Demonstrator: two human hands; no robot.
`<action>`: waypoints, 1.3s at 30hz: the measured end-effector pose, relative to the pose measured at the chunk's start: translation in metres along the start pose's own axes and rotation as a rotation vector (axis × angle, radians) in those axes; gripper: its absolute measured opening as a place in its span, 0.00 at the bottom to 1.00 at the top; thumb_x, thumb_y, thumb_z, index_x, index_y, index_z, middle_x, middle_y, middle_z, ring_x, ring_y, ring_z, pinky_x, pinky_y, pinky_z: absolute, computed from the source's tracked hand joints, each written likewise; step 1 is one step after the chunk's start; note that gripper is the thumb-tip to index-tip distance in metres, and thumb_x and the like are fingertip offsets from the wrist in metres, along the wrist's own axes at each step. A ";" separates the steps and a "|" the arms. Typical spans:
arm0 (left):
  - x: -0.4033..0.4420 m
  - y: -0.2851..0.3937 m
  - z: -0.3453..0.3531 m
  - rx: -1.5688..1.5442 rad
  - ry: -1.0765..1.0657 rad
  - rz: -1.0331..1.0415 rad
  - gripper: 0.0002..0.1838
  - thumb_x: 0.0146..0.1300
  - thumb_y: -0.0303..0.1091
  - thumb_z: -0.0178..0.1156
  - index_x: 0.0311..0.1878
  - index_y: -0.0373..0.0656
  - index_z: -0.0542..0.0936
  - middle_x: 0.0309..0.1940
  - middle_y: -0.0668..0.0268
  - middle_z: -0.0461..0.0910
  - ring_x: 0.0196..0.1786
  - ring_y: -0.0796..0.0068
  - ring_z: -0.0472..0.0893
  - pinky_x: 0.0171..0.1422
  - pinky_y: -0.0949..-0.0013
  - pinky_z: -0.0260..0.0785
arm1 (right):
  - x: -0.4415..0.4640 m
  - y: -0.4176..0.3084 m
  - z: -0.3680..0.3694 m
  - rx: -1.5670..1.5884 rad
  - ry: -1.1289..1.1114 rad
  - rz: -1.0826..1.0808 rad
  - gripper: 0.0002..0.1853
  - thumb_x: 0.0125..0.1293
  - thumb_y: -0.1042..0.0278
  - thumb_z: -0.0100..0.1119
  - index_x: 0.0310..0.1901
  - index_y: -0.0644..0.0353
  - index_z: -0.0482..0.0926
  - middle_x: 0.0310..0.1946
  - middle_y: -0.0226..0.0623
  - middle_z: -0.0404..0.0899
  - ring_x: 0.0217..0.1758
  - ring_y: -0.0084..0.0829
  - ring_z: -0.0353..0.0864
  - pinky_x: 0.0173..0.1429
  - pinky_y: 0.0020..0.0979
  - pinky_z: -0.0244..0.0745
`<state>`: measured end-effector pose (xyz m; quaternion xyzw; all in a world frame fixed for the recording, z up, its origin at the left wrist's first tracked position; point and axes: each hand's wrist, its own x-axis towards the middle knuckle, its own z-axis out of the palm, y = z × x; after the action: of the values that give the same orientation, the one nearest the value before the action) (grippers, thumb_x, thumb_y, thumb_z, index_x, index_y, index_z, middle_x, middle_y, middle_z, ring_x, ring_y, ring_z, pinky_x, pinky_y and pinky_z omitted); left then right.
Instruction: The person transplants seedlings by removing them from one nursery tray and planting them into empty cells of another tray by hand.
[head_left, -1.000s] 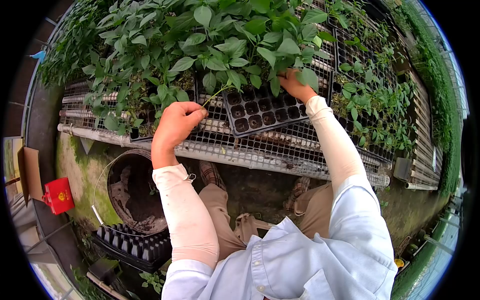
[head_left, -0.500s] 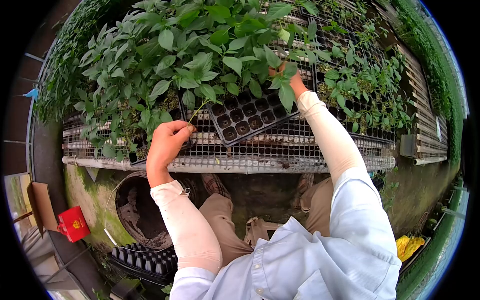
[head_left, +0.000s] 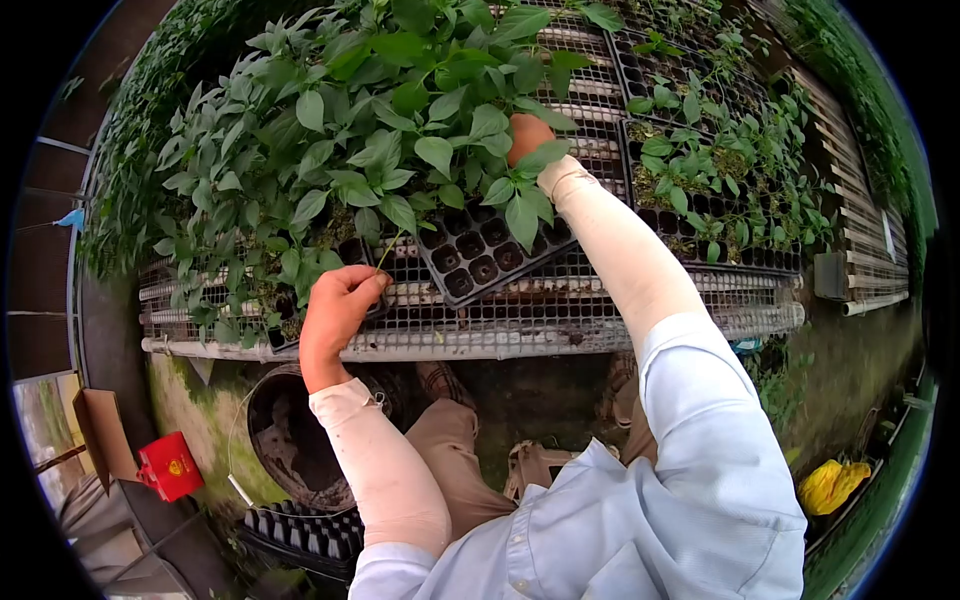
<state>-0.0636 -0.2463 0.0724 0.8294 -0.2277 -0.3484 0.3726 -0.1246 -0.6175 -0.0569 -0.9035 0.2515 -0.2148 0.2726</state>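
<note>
My left hand (head_left: 338, 312) is closed in a pinch on the thin pale stem of a seedling (head_left: 392, 250), at the front edge of the leafy plants. Farther back, my right hand (head_left: 528, 138) reaches in among the broad green leaves (head_left: 435, 150). Leaves cover its fingers, so I cannot see what they hold. Between the hands lies a black seedling tray (head_left: 460, 285), tilted on the bench, its front cells holding only dark soil. The leaves overhang its back part.
A mesh-topped bench (head_left: 540, 320) with a pale front rail carries the trays. More seedlings (head_left: 715, 165) stand in trays at right. Below are a round dark tub (head_left: 300, 430) and stacked black trays (head_left: 305, 530). A red box (head_left: 172, 467) is at left, a yellow bag (head_left: 832, 487) at right.
My right hand has moved left and slightly farther back among the leaves. My left hand keeps its pinch on the stem. The whole view has shifted a little.
</note>
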 end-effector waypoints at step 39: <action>-0.027 -0.105 -0.064 -0.709 0.863 -0.043 0.11 0.66 0.32 0.62 0.45 0.37 0.87 0.28 0.72 0.82 0.30 0.85 0.77 0.34 0.76 0.72 | -0.087 -0.003 0.009 0.191 0.034 -0.260 0.15 0.67 0.63 0.61 0.51 0.61 0.83 0.34 0.45 0.84 0.36 0.44 0.82 0.45 0.42 0.76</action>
<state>-0.0210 -0.1349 0.0326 0.7252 0.0935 -0.0400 0.6810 -0.1864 -0.5617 -0.0838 -0.8945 0.1154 -0.2867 0.3229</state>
